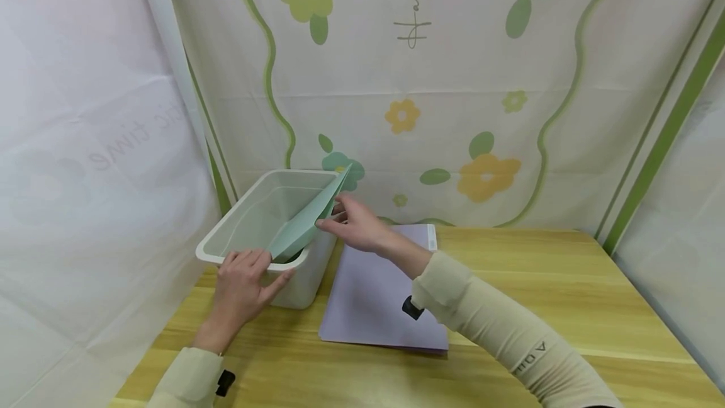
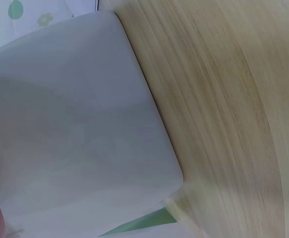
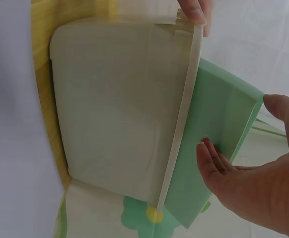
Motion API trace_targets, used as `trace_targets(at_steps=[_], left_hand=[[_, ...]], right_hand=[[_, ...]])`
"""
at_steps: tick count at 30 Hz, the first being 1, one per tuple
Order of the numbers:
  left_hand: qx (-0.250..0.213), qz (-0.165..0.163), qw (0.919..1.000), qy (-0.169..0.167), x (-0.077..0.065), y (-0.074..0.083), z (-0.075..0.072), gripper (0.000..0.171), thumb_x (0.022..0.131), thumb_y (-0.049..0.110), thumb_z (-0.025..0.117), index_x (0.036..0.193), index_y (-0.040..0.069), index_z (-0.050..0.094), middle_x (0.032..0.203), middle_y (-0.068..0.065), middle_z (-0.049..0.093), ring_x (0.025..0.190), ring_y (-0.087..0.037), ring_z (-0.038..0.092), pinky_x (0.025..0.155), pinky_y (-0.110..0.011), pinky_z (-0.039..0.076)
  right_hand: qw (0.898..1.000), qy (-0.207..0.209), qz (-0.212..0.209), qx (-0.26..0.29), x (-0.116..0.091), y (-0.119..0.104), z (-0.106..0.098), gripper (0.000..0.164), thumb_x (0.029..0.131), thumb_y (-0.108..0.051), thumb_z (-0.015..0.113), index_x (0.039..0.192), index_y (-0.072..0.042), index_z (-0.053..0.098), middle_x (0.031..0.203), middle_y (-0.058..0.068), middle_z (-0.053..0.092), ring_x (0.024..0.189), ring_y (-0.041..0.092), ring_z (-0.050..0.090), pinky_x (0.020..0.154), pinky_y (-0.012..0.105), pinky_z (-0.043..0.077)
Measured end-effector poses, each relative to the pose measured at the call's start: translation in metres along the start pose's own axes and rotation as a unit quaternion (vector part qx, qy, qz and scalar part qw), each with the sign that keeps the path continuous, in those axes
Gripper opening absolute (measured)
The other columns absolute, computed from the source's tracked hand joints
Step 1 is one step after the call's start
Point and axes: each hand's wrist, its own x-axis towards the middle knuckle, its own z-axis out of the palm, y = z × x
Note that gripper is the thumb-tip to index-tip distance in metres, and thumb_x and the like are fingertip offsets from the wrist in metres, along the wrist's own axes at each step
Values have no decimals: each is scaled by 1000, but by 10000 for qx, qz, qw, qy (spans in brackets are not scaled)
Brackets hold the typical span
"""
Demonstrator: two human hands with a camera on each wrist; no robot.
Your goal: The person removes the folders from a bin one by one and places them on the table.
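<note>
A light green folder (image 1: pixel 303 222) leans at a slant in a white plastic bin (image 1: pixel 209 247), its upper part sticking out above the rim. My right hand (image 1: pixel 359 225) holds the folder's right side; in the right wrist view, the thumb (image 3: pixel 276 105) is at its upper edge and the fingers (image 3: pixel 211 161) lie along its outer face. With my left hand (image 1: pixel 240 285) I grip the bin's near rim, fingers over the top and thumb against the outside wall. The bin's outer wall (image 2: pixel 75 129) fills much of the left wrist view. The folder's lower part is hidden inside the bin.
Purple folders (image 1: pixel 374 294), with a white label (image 1: pixel 432 237) at the far corner, lie flat right of the bin under my right forearm. The wooden table (image 1: pixel 538 307) extends to the right. Printed white curtains (image 1: pixel 351 68) hang behind and at both sides.
</note>
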Motion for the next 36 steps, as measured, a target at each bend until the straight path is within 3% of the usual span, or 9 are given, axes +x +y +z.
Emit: trace_targets(at_steps=[17, 29, 36], left_hand=[[9, 42, 9999, 150, -1, -1, 2, 62, 99, 70, 44, 74, 13, 47, 67, 1, 46, 60, -21, 46, 67, -44, 39], [-10, 58, 9998, 173, 0, -2, 3, 60, 98, 69, 46, 74, 14, 47, 66, 4, 44, 59, -20, 44, 67, -43, 39], [-27, 49, 9999, 155, -1, -2, 2, 60, 98, 69, 46, 73, 14, 45, 66, 3, 44, 59, -20, 45, 67, -43, 39]], right_hand=[[9990, 266, 20, 371, 6, -3, 12, 53, 101, -29, 65, 145, -5, 47, 136, 17, 60, 124, 29, 62, 98, 42, 53], [9981, 220, -54, 577, 8, -10, 19, 49, 104, -14, 53, 149, 0, 40, 145, 21, 54, 133, 31, 56, 107, 41, 47], [9975, 268, 98, 644, 7, -14, 24, 47, 107, -17, 51, 150, -2, 40, 148, 19, 52, 136, 30, 53, 109, 44, 44]])
